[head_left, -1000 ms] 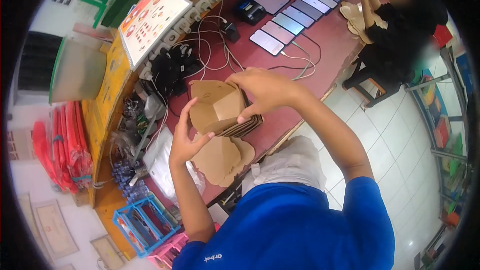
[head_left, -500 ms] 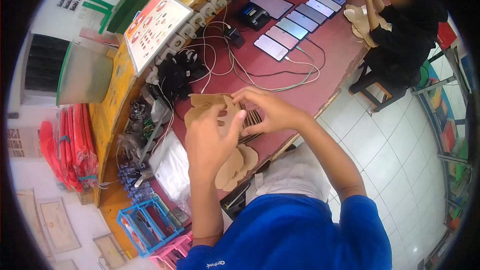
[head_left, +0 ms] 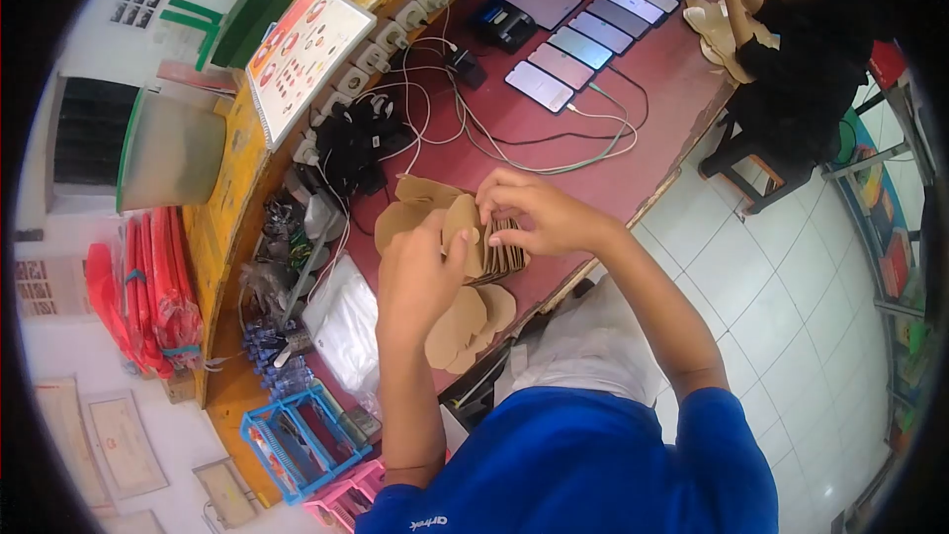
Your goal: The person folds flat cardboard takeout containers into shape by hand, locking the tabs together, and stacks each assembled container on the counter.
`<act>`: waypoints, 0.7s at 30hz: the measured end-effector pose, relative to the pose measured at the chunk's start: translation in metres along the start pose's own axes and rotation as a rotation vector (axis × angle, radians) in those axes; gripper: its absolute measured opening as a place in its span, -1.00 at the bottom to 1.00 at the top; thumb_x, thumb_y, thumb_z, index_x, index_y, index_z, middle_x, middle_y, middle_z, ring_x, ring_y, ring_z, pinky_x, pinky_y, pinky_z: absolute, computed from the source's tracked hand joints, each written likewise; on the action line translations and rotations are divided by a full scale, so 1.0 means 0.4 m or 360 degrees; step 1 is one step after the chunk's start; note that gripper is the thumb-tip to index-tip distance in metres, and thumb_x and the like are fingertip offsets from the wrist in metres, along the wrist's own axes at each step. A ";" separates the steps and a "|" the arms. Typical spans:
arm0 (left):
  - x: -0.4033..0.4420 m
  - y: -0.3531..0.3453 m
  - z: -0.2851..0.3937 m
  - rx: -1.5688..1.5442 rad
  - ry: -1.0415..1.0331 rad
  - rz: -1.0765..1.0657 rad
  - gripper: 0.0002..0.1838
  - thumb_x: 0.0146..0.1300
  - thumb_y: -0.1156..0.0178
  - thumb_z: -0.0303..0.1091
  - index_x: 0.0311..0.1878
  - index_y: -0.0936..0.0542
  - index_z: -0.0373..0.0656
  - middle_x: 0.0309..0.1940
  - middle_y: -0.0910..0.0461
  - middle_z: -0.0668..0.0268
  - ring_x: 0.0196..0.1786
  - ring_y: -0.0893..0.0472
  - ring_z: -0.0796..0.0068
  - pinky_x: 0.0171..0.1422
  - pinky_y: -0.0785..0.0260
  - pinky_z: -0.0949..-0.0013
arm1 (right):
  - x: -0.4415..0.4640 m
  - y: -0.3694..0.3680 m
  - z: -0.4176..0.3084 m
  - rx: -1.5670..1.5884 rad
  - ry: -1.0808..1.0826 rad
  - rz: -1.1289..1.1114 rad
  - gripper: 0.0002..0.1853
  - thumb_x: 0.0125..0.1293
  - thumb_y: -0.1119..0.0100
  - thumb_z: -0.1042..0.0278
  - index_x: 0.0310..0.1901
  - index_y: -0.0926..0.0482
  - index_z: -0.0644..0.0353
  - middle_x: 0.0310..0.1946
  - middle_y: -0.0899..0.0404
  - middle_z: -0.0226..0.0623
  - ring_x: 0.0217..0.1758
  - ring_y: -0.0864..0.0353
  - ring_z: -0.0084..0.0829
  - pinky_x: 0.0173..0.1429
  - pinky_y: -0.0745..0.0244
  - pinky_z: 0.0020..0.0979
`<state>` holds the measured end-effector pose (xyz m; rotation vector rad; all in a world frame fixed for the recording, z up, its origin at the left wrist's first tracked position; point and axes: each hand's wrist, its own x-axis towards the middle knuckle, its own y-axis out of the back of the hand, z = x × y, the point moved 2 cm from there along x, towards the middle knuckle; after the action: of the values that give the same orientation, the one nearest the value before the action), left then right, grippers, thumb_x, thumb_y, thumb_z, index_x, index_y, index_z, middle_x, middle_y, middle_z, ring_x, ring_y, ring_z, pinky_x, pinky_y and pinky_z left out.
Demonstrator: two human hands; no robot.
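Observation:
Between my hands stands an upright brown cardboard piece (head_left: 462,215) with a rounded edge. My left hand (head_left: 420,272) pinches its left side, the thumb lying over its near face. My right hand (head_left: 539,216) has its curled fingers at the piece's right edge, its thumb lower by the stack. Just under the right hand, a row of folded cardboard pieces (head_left: 502,257) stands packed together. More flat cut-out cardboard (head_left: 465,331) lies nearer my body, and other cardboard sheets (head_left: 405,206) lie beyond my left hand.
Several phones (head_left: 541,86) lie in a row on the red table (head_left: 662,129), with cables (head_left: 554,143) trailing. A white plastic bag (head_left: 341,326) and a blue basket (head_left: 301,445) are at left. Another person (head_left: 811,79) sits at the far right, handling cardboard.
My right hand's fingers have curled in and the thumb has drawn closer to them. The upright cardboard piece now shows more between my hands. The view has shifted slightly.

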<state>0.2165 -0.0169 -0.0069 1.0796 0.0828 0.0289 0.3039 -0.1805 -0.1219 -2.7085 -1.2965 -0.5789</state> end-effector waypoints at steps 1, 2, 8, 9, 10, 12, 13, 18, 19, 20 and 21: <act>0.000 0.001 0.005 0.0151 0.0075 -0.0017 -0.72 0.51 -0.20 -0.26 -0.05 -0.68 -0.34 -0.36 -0.72 -0.13 -0.23 -0.76 -0.20 -0.11 -0.55 -0.04 | 0.002 -0.004 0.002 0.0032 -0.0019 -0.0001 -0.73 0.32 -0.46 0.49 -0.02 -0.60 0.27 0.09 -0.49 -0.26 0.21 -0.60 -0.31 0.36 -0.65 -0.28; -0.002 0.000 0.008 0.0303 0.0157 -0.0033 -0.69 0.50 -0.23 -0.25 0.02 -0.70 -0.34 -0.32 -0.76 -0.11 -0.20 -0.78 -0.17 -0.08 -0.60 0.05 | 0.005 -0.010 0.003 0.0068 -0.0036 -0.0005 -0.72 0.33 -0.47 0.50 0.01 -0.61 0.26 0.15 -0.47 -0.31 0.22 -0.59 -0.38 0.39 -0.66 -0.31; -0.010 -0.017 0.043 0.0242 0.0157 -0.0028 -0.58 0.51 -0.23 -0.14 0.21 -0.66 -0.30 -0.16 -0.76 -0.18 -0.08 -0.76 -0.21 0.03 -0.60 -0.02 | -0.006 -0.014 -0.032 0.0009 -0.0184 0.0103 -0.52 0.32 -0.52 0.39 0.23 -0.57 0.18 0.27 -0.47 -0.25 0.33 -0.55 -0.33 0.43 -0.58 -0.21; -0.029 0.006 0.022 0.0313 -0.0070 0.0200 -0.57 0.58 -0.19 -0.18 0.31 -0.62 -0.29 -0.09 -0.79 -0.14 -0.06 -0.82 0.01 0.03 -0.62 0.10 | -0.006 -0.012 -0.038 -0.0004 -0.0177 0.0095 -0.52 0.32 -0.52 0.39 0.23 -0.57 0.18 0.27 -0.47 -0.25 0.33 -0.55 -0.33 0.43 -0.58 -0.21; -0.032 0.042 0.001 0.0305 -0.0063 0.0211 -0.57 0.58 -0.19 -0.18 0.31 -0.62 -0.29 -0.09 -0.79 -0.14 -0.06 -0.82 0.01 0.03 -0.62 0.10 | -0.009 -0.012 -0.046 -0.0073 -0.0094 0.0150 -0.46 0.26 -0.57 0.30 0.23 -0.58 0.21 0.25 -0.47 -0.18 0.34 -0.56 -0.24 0.46 -0.54 -0.19; -0.051 0.131 -0.050 -0.0423 0.0031 0.0551 -0.60 0.60 -0.19 -0.18 0.27 -0.66 -0.28 -0.15 -0.79 -0.04 -0.08 -0.80 0.20 0.05 -0.62 0.19 | -0.009 -0.032 -0.075 -0.0137 -0.0019 0.0176 -0.39 0.21 -0.61 0.21 0.24 -0.59 0.25 0.24 -0.47 -0.11 0.34 -0.57 -0.15 0.49 -0.51 -0.17; -0.050 0.150 -0.093 -0.0514 0.0140 0.0572 -0.62 0.60 -0.20 -0.20 0.26 -0.67 -0.28 -0.17 -0.79 0.06 -0.11 -0.77 0.34 0.02 -0.60 0.27 | -0.004 -0.038 -0.102 -0.0170 -0.0062 0.0274 -0.30 0.17 -0.65 0.16 0.30 -0.57 0.21 0.26 -0.47 -0.10 0.35 -0.56 -0.13 0.50 -0.49 -0.17; -0.011 0.071 -0.268 -0.0968 0.0274 0.0490 -0.67 0.53 -0.31 -0.31 0.24 -0.70 -0.25 -0.22 -0.75 0.28 -0.21 -0.70 0.58 -0.07 -0.55 0.46 | 0.019 -0.078 -0.100 -0.0552 -0.0003 0.0321 -0.24 0.17 -0.65 0.11 0.38 -0.58 0.13 0.30 -0.47 -0.08 0.37 -0.55 -0.12 0.47 -0.49 -0.17; -0.014 0.059 -0.261 -0.0935 0.0224 0.0488 -0.70 0.47 -0.35 -0.39 0.21 -0.72 -0.23 -0.20 -0.76 0.29 -0.23 -0.70 0.59 -0.07 -0.56 0.47 | 0.021 -0.081 -0.093 -0.0523 -0.0123 0.0338 -0.27 0.20 -0.63 0.14 0.39 -0.58 0.11 0.33 -0.46 -0.12 0.39 -0.54 -0.17 0.41 -0.54 -0.18; -0.015 0.046 -0.265 -0.0957 0.0244 0.0493 -0.70 0.47 -0.35 -0.39 0.21 -0.72 -0.23 -0.20 -0.76 0.29 -0.23 -0.70 0.59 -0.07 -0.56 0.47 | 0.019 -0.085 -0.088 -0.0491 -0.0247 0.0349 -0.30 0.23 -0.61 0.17 0.41 -0.59 0.09 0.35 -0.45 -0.17 0.41 -0.53 -0.21 0.35 -0.59 -0.20; -0.016 0.036 -0.270 -0.0985 0.0192 0.0492 -0.70 0.45 -0.35 -0.42 0.19 -0.73 -0.23 -0.19 -0.76 0.29 -0.22 -0.71 0.59 -0.06 -0.57 0.46 | 0.018 -0.090 -0.091 -0.0497 -0.0264 0.0321 -0.30 0.23 -0.61 0.17 0.41 -0.59 0.09 0.35 -0.45 -0.17 0.41 -0.53 -0.21 0.35 -0.59 -0.20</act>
<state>0.2016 0.0844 -0.0446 0.4627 0.0116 0.3756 0.2694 -0.1609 -0.0888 -3.1546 -1.0176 -0.5894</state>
